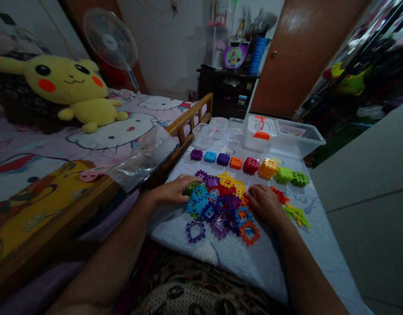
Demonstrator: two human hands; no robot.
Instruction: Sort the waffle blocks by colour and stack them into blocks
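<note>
A heap of colourful plastic interlocking tiles (221, 203), notched along their edges and some with window cutouts, is spread on the cloth-covered table. At the heap's left edge, my left hand (175, 190) is open, its thumb and fingers apart around green tiles (192, 188) and blue ones (198, 200). Against the right edge, my right hand (264, 202) lies open and palm down, with its fingertips by red and orange tiles; they are partly hidden. Nearest me lie a purple frame tile (195, 222) and an orange frame tile (249, 224).
Behind the heap runs a row of colour-sorted tile stacks, from a purple stack (196, 154) to a green stack (300, 179). Clear plastic boxes (300, 135) line the far table edge. Loose yellow-green tiles (297, 214) lie right. A wooden bed rail (185, 132) borders the left.
</note>
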